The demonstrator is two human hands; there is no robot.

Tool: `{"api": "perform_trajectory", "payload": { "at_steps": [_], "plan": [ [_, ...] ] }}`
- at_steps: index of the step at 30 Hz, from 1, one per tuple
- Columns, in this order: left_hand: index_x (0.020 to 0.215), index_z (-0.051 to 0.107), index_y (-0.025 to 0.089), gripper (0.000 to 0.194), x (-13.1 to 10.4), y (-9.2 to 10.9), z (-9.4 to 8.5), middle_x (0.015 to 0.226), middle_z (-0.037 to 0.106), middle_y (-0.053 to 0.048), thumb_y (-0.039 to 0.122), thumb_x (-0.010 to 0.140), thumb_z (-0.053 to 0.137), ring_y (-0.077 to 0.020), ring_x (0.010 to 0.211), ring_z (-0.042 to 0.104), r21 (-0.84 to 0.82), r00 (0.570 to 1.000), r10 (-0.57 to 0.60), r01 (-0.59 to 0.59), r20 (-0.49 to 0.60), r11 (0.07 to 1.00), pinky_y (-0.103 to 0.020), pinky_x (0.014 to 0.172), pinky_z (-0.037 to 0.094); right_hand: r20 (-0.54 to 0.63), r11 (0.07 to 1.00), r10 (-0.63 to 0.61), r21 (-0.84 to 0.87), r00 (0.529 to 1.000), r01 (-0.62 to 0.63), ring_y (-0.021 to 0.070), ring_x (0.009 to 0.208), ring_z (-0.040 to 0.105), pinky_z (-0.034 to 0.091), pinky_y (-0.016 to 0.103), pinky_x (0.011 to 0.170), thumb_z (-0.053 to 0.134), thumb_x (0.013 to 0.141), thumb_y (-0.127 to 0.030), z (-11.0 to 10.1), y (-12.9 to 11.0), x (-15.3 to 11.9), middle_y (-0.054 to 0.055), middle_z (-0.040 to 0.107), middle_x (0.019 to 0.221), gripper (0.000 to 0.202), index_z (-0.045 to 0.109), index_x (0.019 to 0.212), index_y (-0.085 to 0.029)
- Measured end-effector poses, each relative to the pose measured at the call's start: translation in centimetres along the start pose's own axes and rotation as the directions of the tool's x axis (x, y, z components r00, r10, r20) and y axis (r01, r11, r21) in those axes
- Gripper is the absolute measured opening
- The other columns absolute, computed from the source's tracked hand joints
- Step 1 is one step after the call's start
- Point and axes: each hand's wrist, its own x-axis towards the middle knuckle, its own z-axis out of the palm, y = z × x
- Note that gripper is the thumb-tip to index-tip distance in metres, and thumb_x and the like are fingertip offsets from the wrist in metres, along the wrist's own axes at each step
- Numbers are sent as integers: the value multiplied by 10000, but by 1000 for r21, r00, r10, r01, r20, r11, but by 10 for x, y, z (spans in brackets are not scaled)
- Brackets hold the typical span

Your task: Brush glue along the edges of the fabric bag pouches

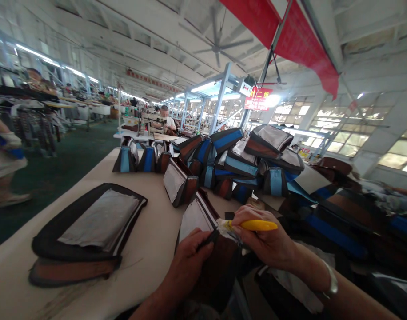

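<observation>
A brown and black bag piece [220,266] with a pale panel and a white-edged zip strip stands in front of me. My left hand [190,258] pinches its black edge between thumb and fingers. In my right hand [260,235] is a yellow-handled brush [257,225], its whitish tip touching the top edge of the piece, just right of my left fingertips. The lower part of the piece is partly hidden behind my left hand and forearm.
A black and brown bag piece [86,226] lies on the pale table [150,249] at left. Blue, brown and black pieces [240,162] are heaped behind, with more at right [340,222]. A person [3,151] stands at the far left; another sits behind the table.
</observation>
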Motion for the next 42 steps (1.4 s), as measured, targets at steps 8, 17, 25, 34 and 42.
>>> {"api": "perform_trajectory", "payload": {
  "at_steps": [8,17,25,34,42],
  "plan": [
    [863,669,189,179,0,2,3,854,555,-20,273,875,511,-202,868,562,49,1000,-7,7,0,999,-304,786,416,-25,989,-76,-133,997,72,183,765,610,433,414,919,513,921,-128,-10,-17,-6,1,636,802,112,542,959,-229],
    [889,690,198,197,-7,0,5,819,574,-26,232,893,496,-187,825,574,173,996,79,-73,-30,982,-280,736,439,170,984,-29,-170,985,58,230,753,619,430,472,925,528,844,-103,-28,-12,-20,-2,575,706,152,519,890,-248],
    [1104,596,142,227,-17,-35,23,802,599,-74,162,930,453,-180,665,549,731,862,502,-388,73,561,-301,591,433,-137,999,33,-22,990,-36,210,850,596,436,407,852,528,946,-183,-4,-17,0,15,633,835,78,582,939,-239],
    [1131,552,62,224,-23,-36,28,739,610,-49,137,921,531,-176,646,565,875,744,639,-426,194,231,-341,552,398,152,995,48,-99,987,-34,151,633,484,396,351,759,484,902,-161,-10,-17,15,-37,505,661,142,502,772,-217],
    [1139,553,55,225,-27,-39,25,744,598,-37,119,943,462,-158,622,539,867,715,669,-448,202,217,-331,534,390,244,987,21,-159,970,19,152,620,468,386,377,835,486,869,-147,11,-7,21,-34,523,660,112,497,780,-213]
  ]
}}
